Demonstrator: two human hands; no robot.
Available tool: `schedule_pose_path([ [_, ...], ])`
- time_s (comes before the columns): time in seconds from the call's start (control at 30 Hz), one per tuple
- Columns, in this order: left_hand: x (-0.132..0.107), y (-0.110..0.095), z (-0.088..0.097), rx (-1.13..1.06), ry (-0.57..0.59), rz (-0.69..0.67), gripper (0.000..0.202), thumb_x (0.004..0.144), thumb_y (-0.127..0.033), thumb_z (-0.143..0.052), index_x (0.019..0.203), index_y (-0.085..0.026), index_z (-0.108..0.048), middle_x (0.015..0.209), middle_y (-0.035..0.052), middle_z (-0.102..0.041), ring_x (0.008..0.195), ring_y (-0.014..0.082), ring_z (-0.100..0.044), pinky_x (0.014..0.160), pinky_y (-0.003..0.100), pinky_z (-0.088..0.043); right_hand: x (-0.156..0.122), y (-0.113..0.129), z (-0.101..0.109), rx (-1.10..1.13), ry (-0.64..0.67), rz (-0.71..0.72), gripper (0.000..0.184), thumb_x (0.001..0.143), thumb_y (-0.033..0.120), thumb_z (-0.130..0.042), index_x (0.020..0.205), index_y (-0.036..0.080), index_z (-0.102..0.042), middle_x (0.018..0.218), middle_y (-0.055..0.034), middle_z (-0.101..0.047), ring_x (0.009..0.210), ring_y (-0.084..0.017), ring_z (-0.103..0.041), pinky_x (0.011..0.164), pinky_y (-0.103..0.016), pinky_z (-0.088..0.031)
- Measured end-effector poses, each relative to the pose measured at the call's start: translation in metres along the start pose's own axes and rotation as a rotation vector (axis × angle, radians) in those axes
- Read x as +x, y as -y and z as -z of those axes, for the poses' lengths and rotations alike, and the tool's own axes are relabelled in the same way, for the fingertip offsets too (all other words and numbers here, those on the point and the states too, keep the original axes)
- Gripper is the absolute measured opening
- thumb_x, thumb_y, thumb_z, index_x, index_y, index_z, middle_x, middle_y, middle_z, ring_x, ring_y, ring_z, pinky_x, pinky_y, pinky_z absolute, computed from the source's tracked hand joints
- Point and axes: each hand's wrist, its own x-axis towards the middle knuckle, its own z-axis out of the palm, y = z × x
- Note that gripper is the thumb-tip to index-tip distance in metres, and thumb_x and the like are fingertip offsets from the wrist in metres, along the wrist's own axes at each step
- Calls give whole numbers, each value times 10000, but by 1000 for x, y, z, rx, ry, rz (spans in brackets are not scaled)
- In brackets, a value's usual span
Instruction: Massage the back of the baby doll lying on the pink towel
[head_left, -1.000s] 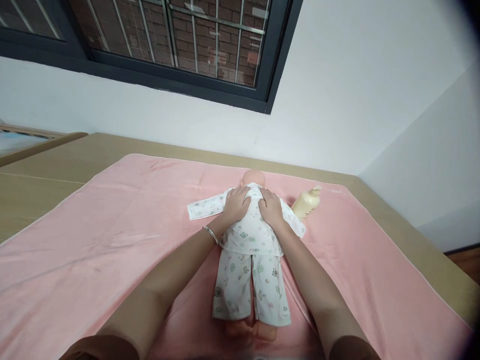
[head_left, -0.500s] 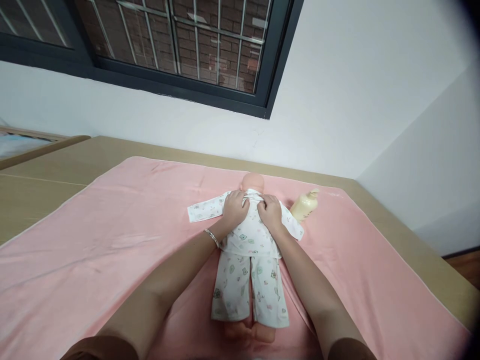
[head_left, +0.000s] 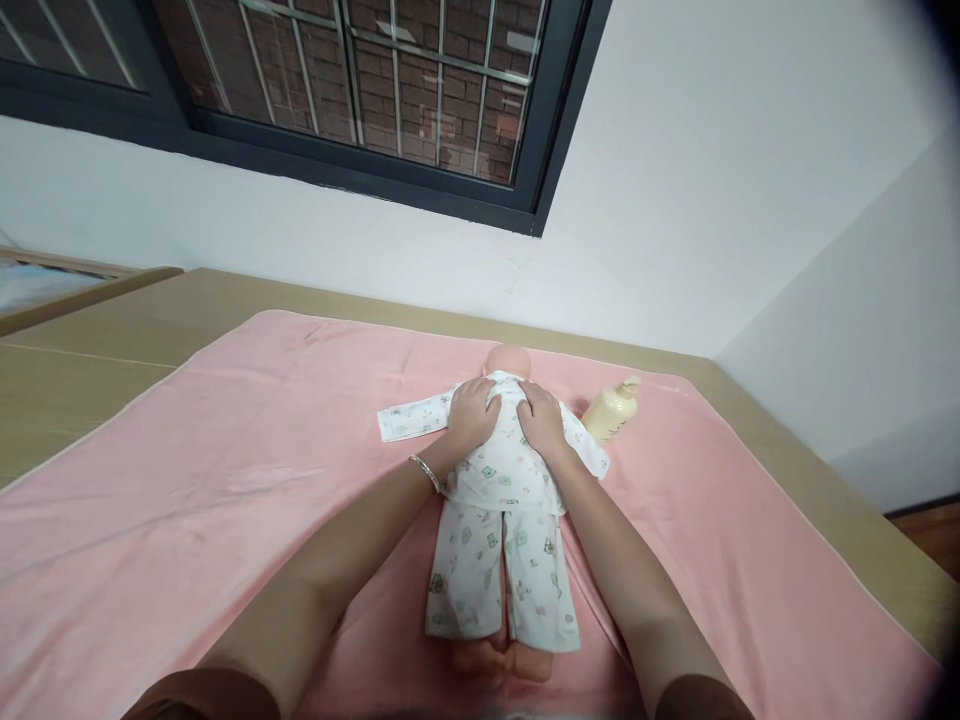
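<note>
A baby doll [head_left: 508, 360] lies stretched out, its bald head at the far end and its bare feet toward me; no face shows. It wears a white patterned top [head_left: 502, 470] and matching trousers [head_left: 465, 580]. My left hand [head_left: 472, 413] rests flat on the top at the doll's left-side shoulder as I see it, fingers pointing to the neck. On the other shoulder lies my right hand [head_left: 541, 418], fingers also stretched out. Both palms are hidden. The sleeves spread out to either side.
A pink blanket [head_left: 247, 440] covers much of the wooden surface [head_left: 105, 385]. A pale yellow pump bottle [head_left: 611, 410] lies beside the right sleeve. Behind are a white wall [head_left: 637, 250] and a dark-framed window [head_left: 375, 180].
The cloth of the top near the neck, bunched between my fingers before, now lies smoother. My hands stay at the shoulders with their fingers flatter.
</note>
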Motion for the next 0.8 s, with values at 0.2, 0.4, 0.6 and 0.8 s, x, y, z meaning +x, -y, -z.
schedule_pose_path([
  [0.2, 0, 0, 1, -4, 5, 14, 293, 925, -263, -473, 1162, -194, -631, 1230, 78, -675, 1178, 259, -580, 1063, 426, -421, -1, 0, 0, 23, 6, -22, 467, 874, 191, -392, 1283, 167, -616, 1318, -92, -637, 1230, -248, -550, 1103, -414, -386],
  [0.4, -1, 0, -2, -21, -7, 24, 290, 917, -255, -487, 1162, -196, -631, 1235, 73, -675, 1191, 255, -578, 1076, 424, -414, -1, -2, -2, 48, -11, -28, 465, 874, 196, -397, 1279, 174, -625, 1314, -84, -640, 1225, -249, -556, 1104, -420, -389],
  [0.6, -1, 2, -3, -35, -16, 30, 286, 912, -249, -498, 1160, -198, -632, 1237, 69, -675, 1195, 253, -576, 1078, 426, -413, -1, -5, -4, 65, -24, -24, 467, 868, 202, -407, 1278, 185, -630, 1313, -81, -642, 1226, -256, -559, 1106, -430, -390],
  [0.8, -1, 3, -4, -44, -26, 23, 282, 907, -245, -512, 1153, -189, -638, 1229, 72, -679, 1182, 256, -584, 1068, 424, -418, -1, -6, -6, 56, -31, -11, 465, 866, 202, -407, 1270, 178, -636, 1306, -87, -646, 1220, -257, -565, 1099, -425, -397],
])
